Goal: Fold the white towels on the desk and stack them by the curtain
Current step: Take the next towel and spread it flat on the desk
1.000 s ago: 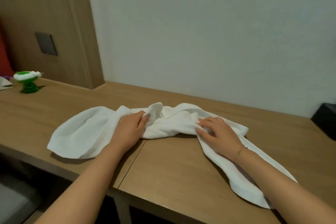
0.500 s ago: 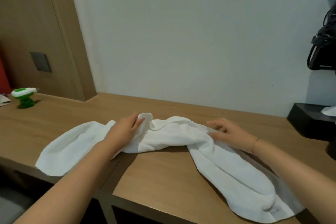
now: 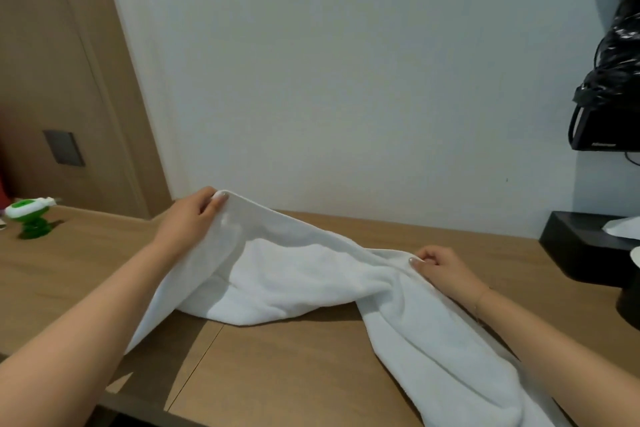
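Your left hand (image 3: 188,220) pinches a towel (image 3: 311,274) corner, raised above the table (image 3: 294,364). Your right hand (image 3: 445,269) grips its bunched edge lower down.

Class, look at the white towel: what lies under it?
Under the white towel lies the wooden desk, bare around it. The left hand lifts one edge; whatever the cloth covers stays hidden.

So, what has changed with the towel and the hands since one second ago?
The left hand now pinches an edge of the white towel and has raised it off the desk; before, it lay on the cloth. The right hand moved outward and grips the same edge. The green toy stayed put.
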Demonstrator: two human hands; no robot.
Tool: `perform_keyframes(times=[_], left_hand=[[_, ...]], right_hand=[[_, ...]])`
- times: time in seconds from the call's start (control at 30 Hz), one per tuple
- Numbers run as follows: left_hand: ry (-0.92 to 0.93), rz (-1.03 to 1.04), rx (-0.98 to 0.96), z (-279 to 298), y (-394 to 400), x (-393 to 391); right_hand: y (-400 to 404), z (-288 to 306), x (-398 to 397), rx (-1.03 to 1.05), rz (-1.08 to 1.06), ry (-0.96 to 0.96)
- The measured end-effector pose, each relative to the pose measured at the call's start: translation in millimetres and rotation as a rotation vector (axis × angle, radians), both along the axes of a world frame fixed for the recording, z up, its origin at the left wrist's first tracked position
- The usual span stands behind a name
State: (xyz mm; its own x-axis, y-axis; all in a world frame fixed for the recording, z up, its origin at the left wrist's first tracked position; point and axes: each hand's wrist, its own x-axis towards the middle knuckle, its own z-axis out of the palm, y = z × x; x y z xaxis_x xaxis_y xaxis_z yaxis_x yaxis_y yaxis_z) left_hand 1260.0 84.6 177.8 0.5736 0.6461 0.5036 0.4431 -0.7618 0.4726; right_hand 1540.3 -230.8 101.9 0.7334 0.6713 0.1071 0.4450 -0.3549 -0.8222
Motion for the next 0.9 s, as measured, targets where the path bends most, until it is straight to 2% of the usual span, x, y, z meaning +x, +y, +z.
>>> perform_keyframes(times=[0.13,0.23,0.33,0.4,0.53,0.63,0.73,0.9], left_hand=[[0.023,0.049,-0.014,-11.5,11.7,-8.7],[-0.054,0.049,-0.027,-12.7,11.7,-16.9],[-0.100,-0.155,-0.177,-6.0,-3.6,-22.3],[-0.016,-0.299,-0.294,-6.9,-24.4,-19.1],[0.256,-0.349,-0.146,-14.9,-59.1,-4.5],[0.380,-0.316,-0.057,-22.6,-83.8,7.0],[0.409,-0.153,0.100,-40.4,-106.2,20.0],[0.426,0.056,0.040,-76.8,-104.3,30.0]], right_hand=[[-4.0,0.3,14.0,-0.039,-0.149,-0.034],[-14.3,9.1,24.9,-0.076,-0.193,-0.106],[-18.2,20.3,29.3,-0.191,-0.188,-0.195],[-13.4,25.6,23.8,-0.252,-0.150,-0.246],[-10.6,35.8,-7.8,-0.220,0.041,-0.491],[-25.1,36.8,-36.7,-0.370,0.112,-0.642],[-36.5,23.2,-42.6,-0.532,0.091,-0.533],[-26.4,5.0,-30.4,-0.394,0.036,-0.412]])
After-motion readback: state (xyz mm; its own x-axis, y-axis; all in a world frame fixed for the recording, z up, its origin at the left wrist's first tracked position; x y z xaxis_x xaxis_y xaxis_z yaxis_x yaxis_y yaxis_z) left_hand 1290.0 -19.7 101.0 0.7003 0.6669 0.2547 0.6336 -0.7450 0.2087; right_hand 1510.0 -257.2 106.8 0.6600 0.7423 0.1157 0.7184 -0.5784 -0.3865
